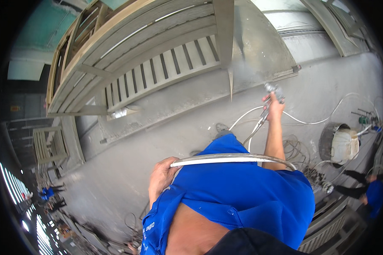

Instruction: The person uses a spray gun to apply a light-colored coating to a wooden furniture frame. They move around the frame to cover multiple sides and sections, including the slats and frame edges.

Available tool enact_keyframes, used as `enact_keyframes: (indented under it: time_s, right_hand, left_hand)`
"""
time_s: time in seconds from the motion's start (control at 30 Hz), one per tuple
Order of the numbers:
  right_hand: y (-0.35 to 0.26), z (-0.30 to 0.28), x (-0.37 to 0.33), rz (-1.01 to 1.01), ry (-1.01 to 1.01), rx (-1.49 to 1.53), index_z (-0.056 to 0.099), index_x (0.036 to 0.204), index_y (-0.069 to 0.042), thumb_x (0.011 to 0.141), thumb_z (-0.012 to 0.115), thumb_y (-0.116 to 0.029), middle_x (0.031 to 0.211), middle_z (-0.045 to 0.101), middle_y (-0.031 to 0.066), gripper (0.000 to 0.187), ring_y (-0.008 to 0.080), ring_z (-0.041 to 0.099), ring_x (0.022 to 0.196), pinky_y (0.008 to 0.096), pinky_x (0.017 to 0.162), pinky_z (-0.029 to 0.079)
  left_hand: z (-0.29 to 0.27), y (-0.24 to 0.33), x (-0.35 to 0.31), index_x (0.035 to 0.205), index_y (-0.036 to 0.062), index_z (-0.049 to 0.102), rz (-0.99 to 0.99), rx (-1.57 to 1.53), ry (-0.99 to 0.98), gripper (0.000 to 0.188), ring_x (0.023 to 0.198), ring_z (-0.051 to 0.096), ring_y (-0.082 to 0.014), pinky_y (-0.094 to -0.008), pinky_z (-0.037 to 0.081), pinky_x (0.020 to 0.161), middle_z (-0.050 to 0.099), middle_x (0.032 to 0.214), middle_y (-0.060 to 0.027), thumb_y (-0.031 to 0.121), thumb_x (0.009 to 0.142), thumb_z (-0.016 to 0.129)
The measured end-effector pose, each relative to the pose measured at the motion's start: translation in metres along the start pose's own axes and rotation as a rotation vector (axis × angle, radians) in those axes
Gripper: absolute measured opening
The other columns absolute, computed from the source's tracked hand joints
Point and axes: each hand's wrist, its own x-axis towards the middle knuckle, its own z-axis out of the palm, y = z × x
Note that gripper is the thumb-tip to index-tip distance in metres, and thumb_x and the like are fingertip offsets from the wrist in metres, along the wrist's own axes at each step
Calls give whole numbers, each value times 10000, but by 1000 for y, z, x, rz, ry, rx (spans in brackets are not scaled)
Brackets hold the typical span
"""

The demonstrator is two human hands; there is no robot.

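Note:
My right hand [275, 106] is closed around a metal spray gun [275, 91], held out ahead and to the right. A faint mist shows in front of its nozzle. Thin hoses run down from the gun's handle. My left hand [160, 173] grips a pair of hoses [217, 159], one white and one grey, which stretch across my blue clothing at waist height toward my right arm. Beyond both hands stands a grey slatted wooden bench [157, 63], tilted in view, on a low flat platform [174, 112]. The spray gun is apart from the bench, just right of its nearest leg.
A white container [344, 145] stands beside a dark round tub [327, 142] on the right. Hoses [319, 122] loop over the grey floor [110, 174]. More slatted furniture [50, 144] stands at the left. Another person in blue [373, 197] is at the far right; others appear lower left.

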Motion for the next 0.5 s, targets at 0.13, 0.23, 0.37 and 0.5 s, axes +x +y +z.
enact_keyframes:
  time_s: [0.13,0.23,0.37,0.5]
  right_hand:
    - [-73,42,-81,-441,-230,252,564,1346,-69,1013,626,-187,914,679,80,359,188,701,739,270,414,440]
    - [-97,66,-147,-612,-290,371,464,1461,-128,1056,566,-218,996,669,71,428,165,692,896,251,477,462]
    - [-73,87,-224,-635,-242,414,475,1443,-108,1076,541,-245,1045,665,73,397,177,682,963,244,515,476]
    - [-26,97,-274,-387,-119,325,463,1468,-136,1083,522,-252,1098,674,85,406,201,687,963,248,511,469]
  left_hand:
    - [-39,-51,19,1009,42,723,120,-49,-121,143,771,671,-249,-372,517,702,719,862,-110,169,945,730]
    - [-73,-103,25,994,41,716,334,-20,-102,117,769,664,-235,-365,513,697,719,859,-103,144,940,728]
    - [-122,-175,7,980,31,703,483,-37,-46,85,755,647,-233,-360,502,683,705,849,-103,97,928,719]
    - [-151,-218,-5,972,19,698,475,-239,-162,56,731,631,-253,-350,492,672,683,839,-107,22,918,687]
